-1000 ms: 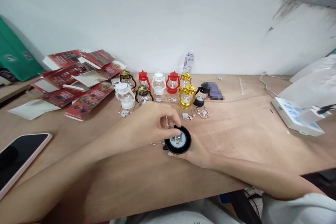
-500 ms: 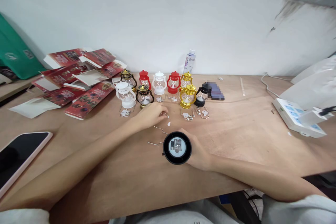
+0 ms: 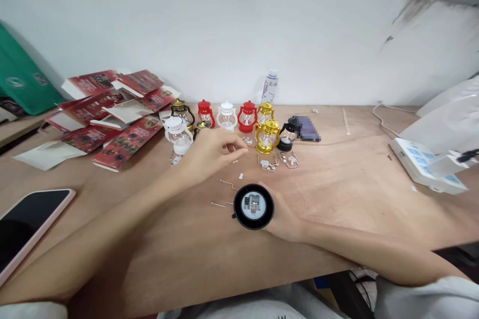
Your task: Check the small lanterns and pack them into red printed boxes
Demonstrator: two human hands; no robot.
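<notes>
My right hand [image 3: 282, 212] grips a black lantern [image 3: 253, 206] turned so its round underside faces me, with the open battery bay showing in the middle. My left hand [image 3: 211, 152] hovers just above the table in front of the row of small lanterns, thumb and forefinger pinched on a tiny part I cannot make out. A small white part [image 3: 241, 176] and a bent wire handle [image 3: 227, 194] lie on the wooden table [image 3: 337, 194] between my hands.
Red [image 3: 247, 117], white [image 3: 178, 135] and gold lanterns [image 3: 267, 136] stand in a cluster at the back, small metal parts [image 3: 277, 162] before them. Red boxes [image 3: 112, 114] pile at the left, a phone [image 3: 26, 224] lies near left, a power strip [image 3: 426, 164] at right, a bottle [image 3: 269, 87] by the wall.
My left hand left the lantern's underside, reached to the table by the small parts, and has now lifted with its fingers pinched. The right hand kept the lantern in place.
</notes>
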